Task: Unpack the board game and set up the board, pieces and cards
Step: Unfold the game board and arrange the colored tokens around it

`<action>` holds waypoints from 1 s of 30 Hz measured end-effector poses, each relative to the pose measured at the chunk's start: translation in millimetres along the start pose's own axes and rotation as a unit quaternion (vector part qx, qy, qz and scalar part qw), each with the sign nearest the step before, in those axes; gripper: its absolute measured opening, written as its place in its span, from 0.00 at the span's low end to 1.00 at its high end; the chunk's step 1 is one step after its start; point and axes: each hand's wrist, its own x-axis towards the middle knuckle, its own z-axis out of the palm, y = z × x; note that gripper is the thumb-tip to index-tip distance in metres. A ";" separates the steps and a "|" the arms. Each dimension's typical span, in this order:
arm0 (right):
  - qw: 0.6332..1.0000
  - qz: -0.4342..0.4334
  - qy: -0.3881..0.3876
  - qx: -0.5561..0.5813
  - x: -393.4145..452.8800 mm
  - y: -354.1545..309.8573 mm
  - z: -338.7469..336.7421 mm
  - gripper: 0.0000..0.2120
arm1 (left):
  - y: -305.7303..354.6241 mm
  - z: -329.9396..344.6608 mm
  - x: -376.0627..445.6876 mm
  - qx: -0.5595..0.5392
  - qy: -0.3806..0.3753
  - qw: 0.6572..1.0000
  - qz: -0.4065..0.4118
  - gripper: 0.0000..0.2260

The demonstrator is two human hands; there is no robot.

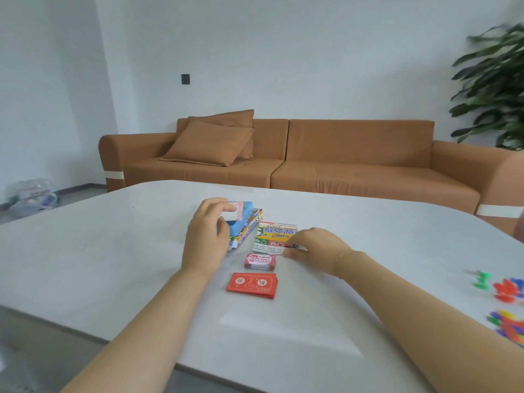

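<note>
White table (113,251) nearest, orange sofa (340,165) against the pale wall behind.

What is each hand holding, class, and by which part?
The left hand pinches a card by its near edge. The right hand pinches something small and blurred; it cannot be told what.

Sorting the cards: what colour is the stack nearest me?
Red with white markings, in the head view.

White table (113,251), rounded corners. Game box (246,228) sits mid-table toward the far edge, folded sheet (273,236) just beside it. Nearer, a small red card stack (259,261), then red play money (251,285). Coloured plastic pieces (506,290) are scattered at the right edge.
</note>
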 end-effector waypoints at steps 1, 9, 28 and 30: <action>0.999 -0.006 0.006 -0.031 -1.7 0.8 -0.5 0.15 | 5.3 -1.4 0.9 0.000 0.013 1.000 -0.004 0.16; 0.995 0.054 0.076 -0.022 -33.8 17.8 -10.8 0.08 | 66.6 13.6 20.4 -0.052 -0.063 0.996 -0.041 0.13; 0.805 0.128 0.425 0.395 -116.2 86.7 -81.2 0.07 | 132.0 70.8 5.0 -0.165 -0.308 0.932 -0.096 0.20; 0.774 0.164 0.424 0.440 -117.4 84.5 -82.2 0.05 | 136.5 74.1 2.5 -0.178 -0.305 0.928 -0.122 0.22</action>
